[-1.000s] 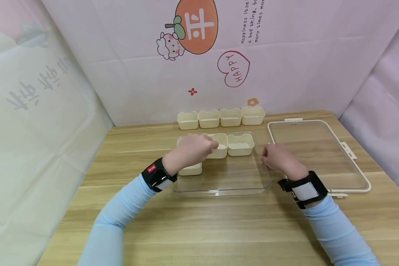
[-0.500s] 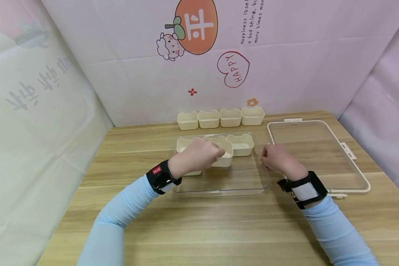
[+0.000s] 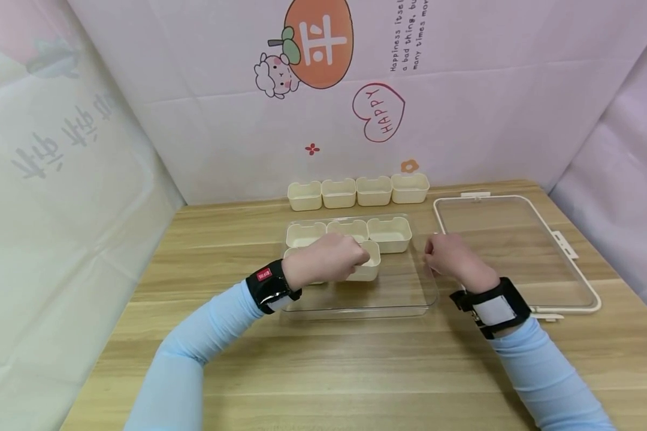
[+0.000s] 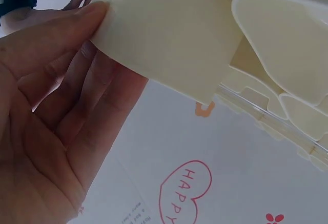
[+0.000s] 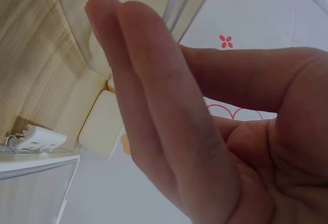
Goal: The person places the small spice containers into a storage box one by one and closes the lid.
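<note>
My left hand (image 3: pixel 331 257) pinches a small cream box (image 3: pixel 363 272) by its side wall, thumb and fingers on either face in the left wrist view. This box is inside a clear plastic container (image 3: pixel 356 312), in front of a back row of cream boxes (image 3: pixel 390 235). Whether it touches the container's floor I cannot tell. Another cream box, left of it, is mostly hidden by my left hand. My right hand (image 3: pixel 453 254) holds the container's right wall, fingers and thumb close together at the rim in the right wrist view.
Several more cream boxes (image 3: pixel 374 191) stand in a line behind the container, near the backdrop cloth. To the right, a clear lid (image 3: pixel 517 251) with a white frame and clips lies on the wooden table (image 3: pixel 323 371). Cloth walls enclose the back and sides.
My left hand has brought the cream box toward me and slightly right, away from the back row, uncovering the boxes there. My right hand has stayed in place.
</note>
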`<state>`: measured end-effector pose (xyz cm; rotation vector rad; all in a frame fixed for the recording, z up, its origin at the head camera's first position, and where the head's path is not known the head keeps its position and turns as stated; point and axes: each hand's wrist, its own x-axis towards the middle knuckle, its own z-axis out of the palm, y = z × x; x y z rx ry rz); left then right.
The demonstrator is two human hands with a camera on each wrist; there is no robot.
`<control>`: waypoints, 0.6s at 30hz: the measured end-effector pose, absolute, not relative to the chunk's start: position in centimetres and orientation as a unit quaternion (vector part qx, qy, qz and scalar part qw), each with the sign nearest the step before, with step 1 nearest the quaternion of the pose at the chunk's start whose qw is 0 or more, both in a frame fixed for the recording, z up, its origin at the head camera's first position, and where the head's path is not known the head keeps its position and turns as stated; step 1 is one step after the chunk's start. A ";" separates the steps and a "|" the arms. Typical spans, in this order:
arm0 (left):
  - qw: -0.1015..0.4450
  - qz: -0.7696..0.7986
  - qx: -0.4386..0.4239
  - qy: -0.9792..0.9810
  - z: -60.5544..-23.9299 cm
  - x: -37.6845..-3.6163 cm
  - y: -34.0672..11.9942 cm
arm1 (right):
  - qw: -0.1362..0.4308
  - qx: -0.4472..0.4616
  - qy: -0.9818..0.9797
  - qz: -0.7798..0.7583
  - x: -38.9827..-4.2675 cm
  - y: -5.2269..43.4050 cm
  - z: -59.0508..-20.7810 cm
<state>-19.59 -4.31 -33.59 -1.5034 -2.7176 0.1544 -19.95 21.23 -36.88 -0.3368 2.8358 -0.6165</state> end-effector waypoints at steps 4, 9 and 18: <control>-0.008 0.041 -0.482 -0.875 -33.9 -19.8 -4.3 | 0.107 -0.115 0.965 -0.210 -20.0 21.1 -36.9; -0.031 0.036 -0.480 -0.876 -34.2 -20.3 -4.2 | 0.111 -0.112 0.965 -0.210 -20.1 21.1 -36.9; -0.039 0.023 -0.481 -0.876 -35.3 -21.0 -4.3 | 0.112 -0.116 0.965 -0.207 -20.1 21.2 -36.9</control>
